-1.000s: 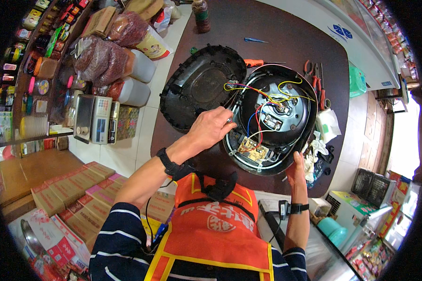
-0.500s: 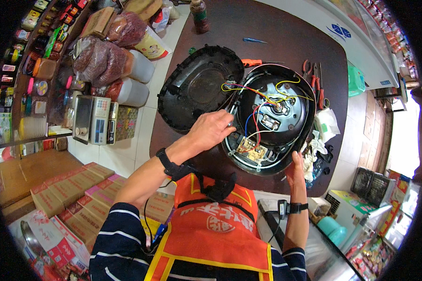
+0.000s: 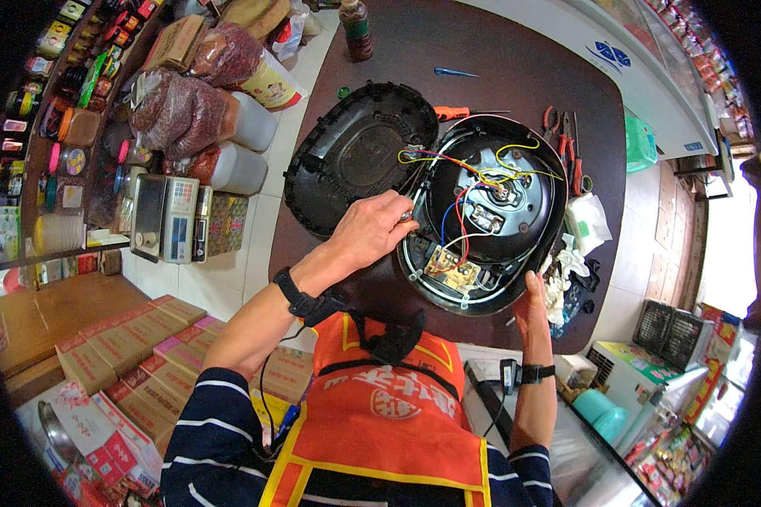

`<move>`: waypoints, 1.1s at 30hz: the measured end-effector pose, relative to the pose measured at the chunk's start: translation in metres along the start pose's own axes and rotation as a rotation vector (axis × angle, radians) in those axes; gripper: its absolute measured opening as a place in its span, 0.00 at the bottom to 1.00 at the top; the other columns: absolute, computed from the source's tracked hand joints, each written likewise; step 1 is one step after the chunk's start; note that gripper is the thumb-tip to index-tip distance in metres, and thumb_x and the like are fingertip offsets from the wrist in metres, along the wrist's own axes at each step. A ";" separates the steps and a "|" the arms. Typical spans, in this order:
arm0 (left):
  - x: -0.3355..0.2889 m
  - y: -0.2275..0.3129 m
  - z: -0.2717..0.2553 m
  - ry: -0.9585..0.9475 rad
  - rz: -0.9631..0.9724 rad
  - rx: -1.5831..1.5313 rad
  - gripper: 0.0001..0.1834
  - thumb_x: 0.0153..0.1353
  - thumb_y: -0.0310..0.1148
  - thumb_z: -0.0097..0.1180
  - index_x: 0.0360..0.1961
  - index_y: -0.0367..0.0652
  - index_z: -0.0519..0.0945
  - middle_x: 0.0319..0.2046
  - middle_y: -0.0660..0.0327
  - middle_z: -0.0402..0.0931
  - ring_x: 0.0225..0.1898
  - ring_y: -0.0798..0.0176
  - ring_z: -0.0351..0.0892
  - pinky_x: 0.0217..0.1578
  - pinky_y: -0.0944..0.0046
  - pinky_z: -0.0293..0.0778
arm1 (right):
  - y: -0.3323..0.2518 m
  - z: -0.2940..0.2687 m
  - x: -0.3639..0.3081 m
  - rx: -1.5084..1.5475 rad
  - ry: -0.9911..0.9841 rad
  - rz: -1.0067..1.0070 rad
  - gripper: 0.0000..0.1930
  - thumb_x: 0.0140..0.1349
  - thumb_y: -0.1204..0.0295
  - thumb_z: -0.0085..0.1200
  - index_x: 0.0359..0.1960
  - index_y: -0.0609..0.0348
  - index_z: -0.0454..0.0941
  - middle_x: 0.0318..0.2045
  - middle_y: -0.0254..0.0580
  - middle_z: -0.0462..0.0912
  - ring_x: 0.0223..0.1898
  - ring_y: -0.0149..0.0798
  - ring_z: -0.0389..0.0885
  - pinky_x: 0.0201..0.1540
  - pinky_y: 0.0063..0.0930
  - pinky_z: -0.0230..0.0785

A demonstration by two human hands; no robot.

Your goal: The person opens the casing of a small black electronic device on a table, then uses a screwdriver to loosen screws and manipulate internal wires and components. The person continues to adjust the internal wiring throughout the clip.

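Opened cooker base (image 3: 486, 220) on dark table (image 3: 516, 76), beside its detached cover (image 3: 355, 156) | left hand (image 3: 372, 228) pinches small tool at rim | right hand (image 3: 533, 308) braces near edge, fingers curled | rigid shell, fragile wires (image 3: 473, 165): hold rim.

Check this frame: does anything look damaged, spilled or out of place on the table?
Nothing spilled. The round black appliance lies opened, its coloured wires and parts exposed; its detached black cover lies beside it. The left hand reaches its rim, the right hand steadies the near edge. Crumpled white tissue lies alongside.
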State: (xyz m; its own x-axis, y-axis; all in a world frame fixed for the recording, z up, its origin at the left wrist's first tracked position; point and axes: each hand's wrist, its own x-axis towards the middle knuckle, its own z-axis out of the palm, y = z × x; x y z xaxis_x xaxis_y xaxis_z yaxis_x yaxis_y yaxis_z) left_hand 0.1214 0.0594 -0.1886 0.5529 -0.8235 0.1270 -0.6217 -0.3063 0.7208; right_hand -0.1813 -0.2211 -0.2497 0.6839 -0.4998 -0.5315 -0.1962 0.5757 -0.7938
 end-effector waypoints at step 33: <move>0.004 0.015 -0.016 0.105 0.080 0.100 0.12 0.67 0.32 0.74 0.44 0.40 0.82 0.35 0.54 0.81 0.34 0.44 0.85 0.36 0.50 0.82 | -0.008 0.013 -0.001 0.059 -0.053 -0.005 0.49 0.67 0.51 0.74 0.83 0.54 0.61 0.73 0.40 0.77 0.72 0.43 0.76 0.74 0.47 0.71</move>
State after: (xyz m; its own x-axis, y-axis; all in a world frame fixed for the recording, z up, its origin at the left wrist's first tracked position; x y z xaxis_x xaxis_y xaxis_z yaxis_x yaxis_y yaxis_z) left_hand 0.1228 0.0592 -0.1665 0.5514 -0.7941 0.2556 -0.7154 -0.2926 0.6345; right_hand -0.1712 -0.2162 -0.2389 0.7215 -0.4683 -0.5100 -0.1520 0.6114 -0.7766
